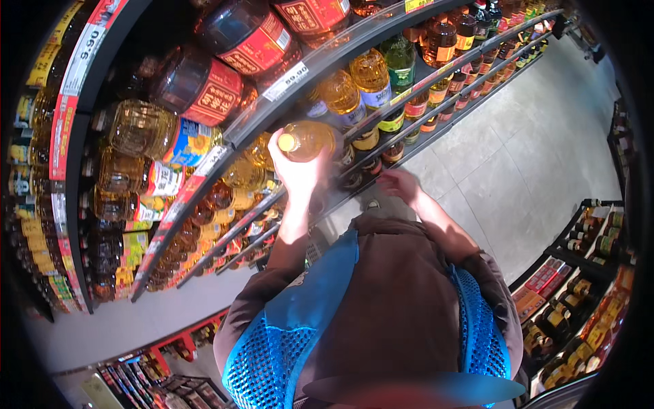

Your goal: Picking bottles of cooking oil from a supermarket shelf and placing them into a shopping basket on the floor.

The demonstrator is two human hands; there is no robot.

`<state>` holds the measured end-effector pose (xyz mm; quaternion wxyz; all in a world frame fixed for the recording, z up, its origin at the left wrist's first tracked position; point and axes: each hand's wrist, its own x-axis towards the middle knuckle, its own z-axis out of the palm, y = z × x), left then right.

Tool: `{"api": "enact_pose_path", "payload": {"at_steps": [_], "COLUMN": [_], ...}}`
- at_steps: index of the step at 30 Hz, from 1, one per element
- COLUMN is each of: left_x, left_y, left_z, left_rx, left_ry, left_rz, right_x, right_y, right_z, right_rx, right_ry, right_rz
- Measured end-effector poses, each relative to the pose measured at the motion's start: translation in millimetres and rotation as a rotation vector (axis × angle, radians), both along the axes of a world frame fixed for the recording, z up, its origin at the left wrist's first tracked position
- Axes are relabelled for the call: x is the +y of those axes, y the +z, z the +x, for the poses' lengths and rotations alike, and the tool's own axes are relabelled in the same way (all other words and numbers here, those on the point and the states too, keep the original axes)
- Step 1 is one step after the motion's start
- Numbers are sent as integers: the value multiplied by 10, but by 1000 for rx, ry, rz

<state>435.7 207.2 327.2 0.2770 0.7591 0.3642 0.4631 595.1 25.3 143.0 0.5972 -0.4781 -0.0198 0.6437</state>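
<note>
My left hand [301,171] grips the neck end of a clear plastic bottle of golden cooking oil [311,139] with a yellow cap. The bottle is in front of the lower shelf, its cap towards me, and its far side is blurred. Beside it on that shelf stand oil bottles with pale purple labels [377,97]. My right hand [401,185] hangs near the bottom shelf edge, with loosely bent fingers and no object visible in it.
Above the left hand runs a shelf edge [286,84] with price tags. Large dark oil bottles with red labels [214,97] and sunflower oil bottles [191,143] fill that shelf. Grey tiled floor [490,158] lies to the right. Another stocked shelf unit [557,301] stands at the lower right.
</note>
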Motion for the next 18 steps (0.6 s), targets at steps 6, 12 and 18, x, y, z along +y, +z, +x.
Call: {"api": "enact_pose_path", "payload": {"at_steps": [6, 12, 18], "left_x": [453, 650, 924], "left_y": [-122, -207, -246], "left_z": [247, 393, 484], "left_rx": [207, 125, 421], "left_ry": [177, 107, 133], "left_rz": [-60, -249, -433], "right_x": [-767, -868, -726], "right_y": [-475, -601, -373], "right_z": [-19, -178, -5], "right_rx": [88, 24, -114], "right_ry": [-266, -281, -280], "right_rz": [-246, -362, -237]}}
